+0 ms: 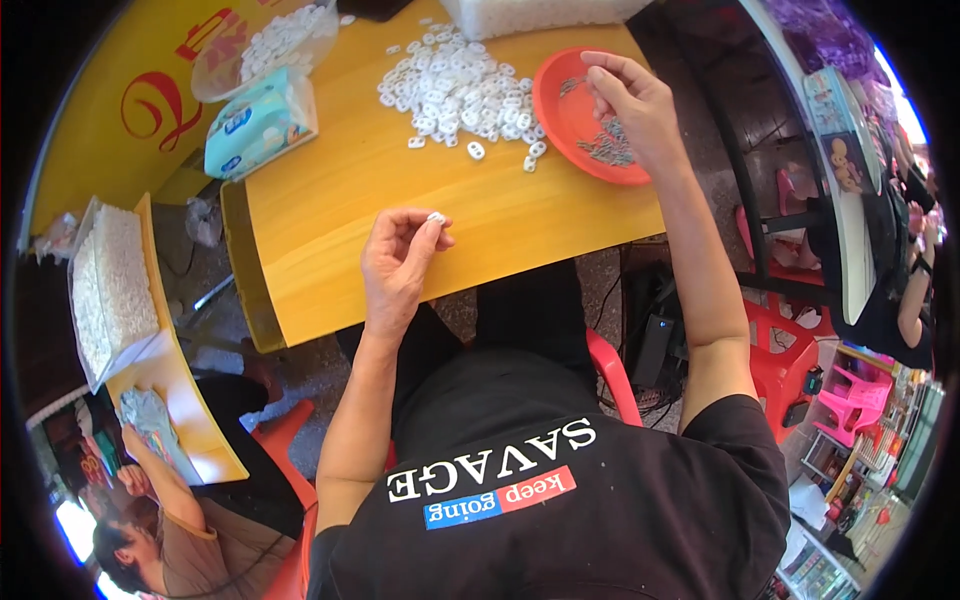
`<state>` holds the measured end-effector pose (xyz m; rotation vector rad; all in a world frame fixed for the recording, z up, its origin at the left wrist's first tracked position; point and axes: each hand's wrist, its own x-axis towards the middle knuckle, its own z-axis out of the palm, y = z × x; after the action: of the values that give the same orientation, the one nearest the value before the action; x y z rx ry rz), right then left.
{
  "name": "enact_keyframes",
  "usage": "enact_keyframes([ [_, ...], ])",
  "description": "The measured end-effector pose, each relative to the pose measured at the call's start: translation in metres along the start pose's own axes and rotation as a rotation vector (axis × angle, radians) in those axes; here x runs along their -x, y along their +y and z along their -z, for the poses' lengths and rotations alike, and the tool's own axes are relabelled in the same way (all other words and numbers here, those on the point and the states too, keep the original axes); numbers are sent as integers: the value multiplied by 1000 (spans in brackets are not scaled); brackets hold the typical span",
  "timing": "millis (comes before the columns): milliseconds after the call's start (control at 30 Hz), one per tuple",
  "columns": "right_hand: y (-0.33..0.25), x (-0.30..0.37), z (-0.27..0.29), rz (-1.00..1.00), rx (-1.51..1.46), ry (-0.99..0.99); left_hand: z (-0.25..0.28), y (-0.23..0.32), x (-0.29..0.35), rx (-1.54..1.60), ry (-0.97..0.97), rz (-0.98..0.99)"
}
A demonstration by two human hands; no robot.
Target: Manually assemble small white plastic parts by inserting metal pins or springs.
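Plastic, by its look, makes up the small white piece just left of the frame's centre, pinched between thumb and fingertips of the left hand. It should be very light, stiff and a little slick, hard to break yet easy to drop; a fingertip pinch on its outer edges looks the best hold. The right hand's grip is bent over the red bowl, upper right of centre; whether it grasps anything, I cannot tell. Thin, greyish bits lie in that bowl, beside a loose pile of white pieces at top centre. The yellow tabletop looks smooth and flat, with a tissue pack at upper left. Another person sits at lower left; pink chairs stand at the right.
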<state>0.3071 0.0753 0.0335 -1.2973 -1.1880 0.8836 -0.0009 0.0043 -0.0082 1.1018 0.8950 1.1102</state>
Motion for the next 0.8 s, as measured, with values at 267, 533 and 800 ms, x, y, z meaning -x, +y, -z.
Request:
enact_keyframes([
  [267, -19, 62, -69, -171, -280, -350, -4, 3, -2, 61, 29, 2],
  [533, 2, 102, -126, -392, -561, -375, 3, -1, -1, 89, 29, -14],
  [800, 2, 105, -138, -437, -647, -280, 4, 0, 0, 140, 48, -9],
])
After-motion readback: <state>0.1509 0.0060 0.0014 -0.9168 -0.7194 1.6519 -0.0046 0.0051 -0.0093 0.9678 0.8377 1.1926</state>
